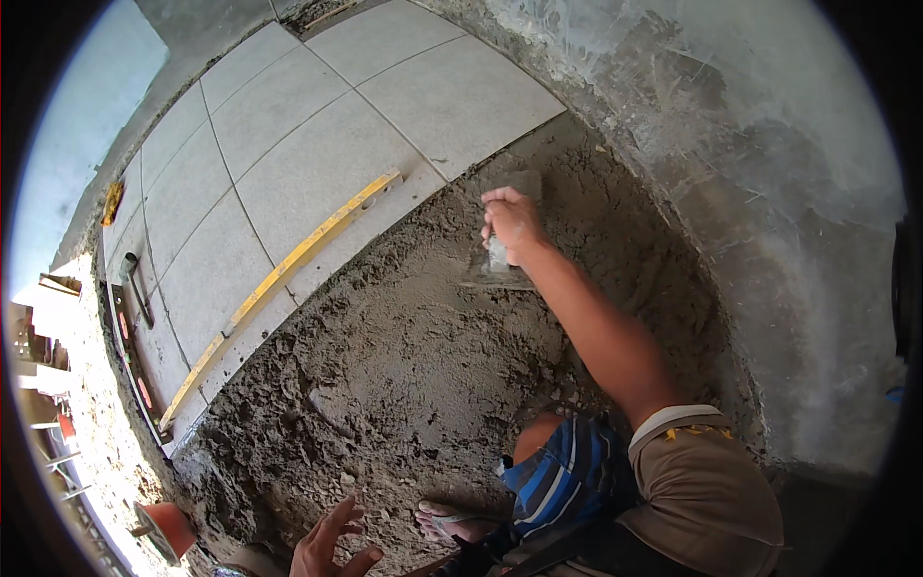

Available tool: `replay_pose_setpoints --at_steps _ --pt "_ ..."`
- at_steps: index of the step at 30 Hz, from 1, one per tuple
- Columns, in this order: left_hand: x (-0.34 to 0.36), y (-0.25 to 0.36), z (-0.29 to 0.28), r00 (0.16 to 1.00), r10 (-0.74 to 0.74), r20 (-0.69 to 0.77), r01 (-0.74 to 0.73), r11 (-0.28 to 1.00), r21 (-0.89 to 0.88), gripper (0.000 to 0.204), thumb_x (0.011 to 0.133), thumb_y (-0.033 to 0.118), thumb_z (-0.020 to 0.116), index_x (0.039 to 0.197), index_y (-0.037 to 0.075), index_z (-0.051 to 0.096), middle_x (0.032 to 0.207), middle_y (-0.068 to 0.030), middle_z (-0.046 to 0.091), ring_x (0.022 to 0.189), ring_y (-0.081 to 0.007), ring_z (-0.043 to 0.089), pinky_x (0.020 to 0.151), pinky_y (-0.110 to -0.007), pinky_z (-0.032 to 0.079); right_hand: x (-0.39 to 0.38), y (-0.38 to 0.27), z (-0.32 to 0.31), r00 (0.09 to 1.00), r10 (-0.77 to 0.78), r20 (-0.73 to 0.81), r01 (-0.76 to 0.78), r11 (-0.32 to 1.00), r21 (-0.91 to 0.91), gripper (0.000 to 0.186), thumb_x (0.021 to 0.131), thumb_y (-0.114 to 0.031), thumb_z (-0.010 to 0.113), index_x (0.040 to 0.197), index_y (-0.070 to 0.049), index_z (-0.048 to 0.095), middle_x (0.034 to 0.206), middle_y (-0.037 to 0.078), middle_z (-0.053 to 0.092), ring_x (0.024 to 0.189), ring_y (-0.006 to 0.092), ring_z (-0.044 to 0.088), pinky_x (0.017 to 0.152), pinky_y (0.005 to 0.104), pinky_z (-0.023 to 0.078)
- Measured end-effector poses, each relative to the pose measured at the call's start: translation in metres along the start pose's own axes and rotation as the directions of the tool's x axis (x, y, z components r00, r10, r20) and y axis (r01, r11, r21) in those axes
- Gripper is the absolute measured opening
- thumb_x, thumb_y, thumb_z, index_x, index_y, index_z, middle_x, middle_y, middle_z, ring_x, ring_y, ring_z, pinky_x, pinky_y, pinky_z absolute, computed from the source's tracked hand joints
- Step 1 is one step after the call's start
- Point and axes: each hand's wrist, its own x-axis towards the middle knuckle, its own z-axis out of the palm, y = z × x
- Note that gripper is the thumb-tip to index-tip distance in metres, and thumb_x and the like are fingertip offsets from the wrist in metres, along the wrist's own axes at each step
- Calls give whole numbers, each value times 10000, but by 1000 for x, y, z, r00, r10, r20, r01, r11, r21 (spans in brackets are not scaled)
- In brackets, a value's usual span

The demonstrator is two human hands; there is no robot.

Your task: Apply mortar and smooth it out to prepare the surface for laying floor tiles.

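My right hand (514, 226) is closed around the grip of a flat rectangular plastering trowel (524, 183). Its blade lies on wet grey mortar (433, 356), near the edge of the laid tiles; my hand and wrist hide part of it. Low in the picture, my left hand (332, 543) is held over the mortar bed with its fingers apart and nothing in them. Large light-grey floor tiles (317, 144) stretch beyond the mortar. A long yellow straightedge (288, 269) rests on them, along the row closest to me.
A rough plastered wall (769, 192) rises on the right. At the left edge of the tiles lie a dark-handled tool (139, 288) and a long dark bar with red marks (135, 365). An orange-red container (168, 529) sits lower left. My foot (457, 522) is on the mortar.
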Motion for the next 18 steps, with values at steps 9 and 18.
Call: replay_pose_setpoints --at_steps 9,18 --pt "-23 -21 25 979 -195 -54 197 980 32 676 908 184 757 1519 78 488 1316 -170 670 1108 -301 687 898 -414 562 142 -52 -56 998 -17 -66 26 991 130 188 1003 -92 471 1159 -20 548 817 116 550 539 241 561 487 435 494" --pt "-18 12 15 997 -73 -37 75 996 53 688 907 202 754 1515 43 475 1333 -210 655 1159 -341 669 927 -450 552 121 -58 84 940 319 -118 -239 867 437 298 1021 -93 507 1226 124 506 939 250 682 750 348 693 591 457 599"
